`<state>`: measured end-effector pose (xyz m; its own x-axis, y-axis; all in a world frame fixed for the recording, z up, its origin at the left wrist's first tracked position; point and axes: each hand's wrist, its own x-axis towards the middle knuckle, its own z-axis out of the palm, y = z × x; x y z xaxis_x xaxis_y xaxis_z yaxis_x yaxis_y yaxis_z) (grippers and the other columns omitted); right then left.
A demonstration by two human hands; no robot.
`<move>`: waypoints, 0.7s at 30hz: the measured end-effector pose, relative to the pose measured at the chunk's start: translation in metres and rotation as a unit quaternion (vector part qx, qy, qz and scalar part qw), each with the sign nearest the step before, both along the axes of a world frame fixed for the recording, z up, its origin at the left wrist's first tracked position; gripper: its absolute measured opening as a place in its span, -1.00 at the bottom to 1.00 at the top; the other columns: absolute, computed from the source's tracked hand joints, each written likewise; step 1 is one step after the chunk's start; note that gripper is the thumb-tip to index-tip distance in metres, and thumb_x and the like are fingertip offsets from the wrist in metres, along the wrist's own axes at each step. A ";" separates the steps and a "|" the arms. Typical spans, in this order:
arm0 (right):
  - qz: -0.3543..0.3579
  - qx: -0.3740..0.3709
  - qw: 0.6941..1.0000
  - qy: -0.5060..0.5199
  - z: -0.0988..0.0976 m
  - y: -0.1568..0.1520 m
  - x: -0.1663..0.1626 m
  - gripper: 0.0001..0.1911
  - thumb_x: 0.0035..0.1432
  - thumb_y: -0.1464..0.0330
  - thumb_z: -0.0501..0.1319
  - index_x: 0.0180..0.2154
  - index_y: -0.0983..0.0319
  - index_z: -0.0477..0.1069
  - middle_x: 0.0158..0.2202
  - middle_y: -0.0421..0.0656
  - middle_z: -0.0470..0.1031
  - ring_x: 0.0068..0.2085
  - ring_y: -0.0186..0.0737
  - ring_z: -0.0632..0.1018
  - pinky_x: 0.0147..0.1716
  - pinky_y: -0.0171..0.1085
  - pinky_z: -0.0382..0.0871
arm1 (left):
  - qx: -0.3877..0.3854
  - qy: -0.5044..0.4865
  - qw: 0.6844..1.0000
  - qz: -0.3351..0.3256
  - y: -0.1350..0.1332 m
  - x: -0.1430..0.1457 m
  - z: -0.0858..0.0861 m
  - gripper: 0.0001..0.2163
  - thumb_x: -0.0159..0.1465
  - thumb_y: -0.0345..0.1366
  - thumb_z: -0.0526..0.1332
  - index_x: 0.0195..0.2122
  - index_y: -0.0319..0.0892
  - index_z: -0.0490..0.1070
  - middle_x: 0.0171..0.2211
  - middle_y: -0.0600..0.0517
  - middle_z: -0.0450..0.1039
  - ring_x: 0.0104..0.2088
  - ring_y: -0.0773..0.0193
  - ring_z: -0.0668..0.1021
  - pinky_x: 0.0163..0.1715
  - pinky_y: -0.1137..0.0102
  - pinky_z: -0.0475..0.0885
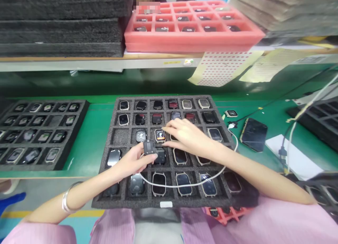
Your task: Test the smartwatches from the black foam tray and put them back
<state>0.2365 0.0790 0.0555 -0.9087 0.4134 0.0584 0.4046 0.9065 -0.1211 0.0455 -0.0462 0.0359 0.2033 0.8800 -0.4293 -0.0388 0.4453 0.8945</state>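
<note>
The left hand (pixel 136 160) pinches a small black square (pixel 149 147) between its thumb and fingers. It holds the square above the big gray tray (pixel 142 202), left of the middle. A white cord (pixel 182 186) runs from by this hand, across the near part of the tray, and then up the right side. A silver bracelet (pixel 68 198) is on the left arm.

The right hand (pixel 182 133) is over the middle of the tray. Its thumb and first finger are spread, right at the right side of a watch with a lit screen (pixel 160 135). I cannot tell if they grip the watch or just sit by it. The lit watch is in its own slot, just far of the black square and a bit to the right.

The gray tray lies on the green bench (pixel 91 131) and has many watches in its slots. Another dark tray (pixel 72 141) with watches is on the left. On the right, a small watch (pixel 231 113) and a flat black thing (pixel 254 134) lie on the bench, near a white sheet (pixel 298 159).

On the far shelf (pixel 150 63), a pink tray (pixel 190 42) sits right of a tall black stack (pixel 60 36). A dotted paper (pixel 219 69) hangs from the shelf.
</note>
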 end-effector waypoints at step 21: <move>0.003 -0.189 0.972 0.142 -0.002 -0.024 0.031 -0.65 0.14 0.36 0.28 -0.02 0.23 0.37 -0.06 -0.04 0.38 -0.04 -0.09 0.44 -0.06 -0.13 0.39 | 0.018 -0.081 0.994 -0.066 0.023 0.038 -0.017 -0.50 0.09 -0.27 0.37 0.00 -0.19 0.20 -0.55 0.19 0.36 -0.72 0.48 0.38 -0.76 0.59 0.30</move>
